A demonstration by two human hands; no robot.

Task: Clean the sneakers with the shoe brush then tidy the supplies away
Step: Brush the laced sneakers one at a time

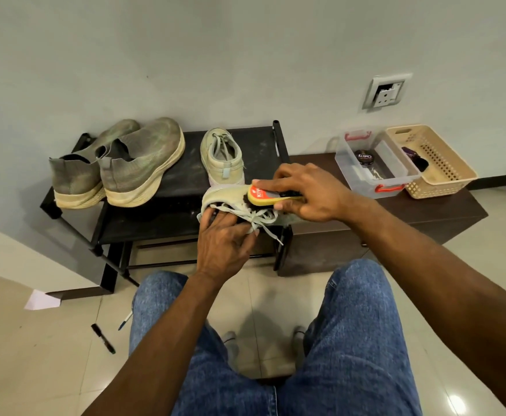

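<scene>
Clear plastic box (pixel 354 178) holding a polish tin (pixel 364 157), beige basket (pixel 443 166) beside it with a dark item, my right hand (pixel 305 192) gripping the brush (pixel 268 196), my left hand (pixel 226 238) pinching the sneaker (pixel 230 205)

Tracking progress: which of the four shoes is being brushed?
The laced shoe nearest the person, held by the left hand under the brush; the others sit untouched.

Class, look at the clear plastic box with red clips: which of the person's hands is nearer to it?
Right. The right hand, gripping the brush, is just left of the clear box; the left hand, holding the sneaker, is farther left.
</scene>
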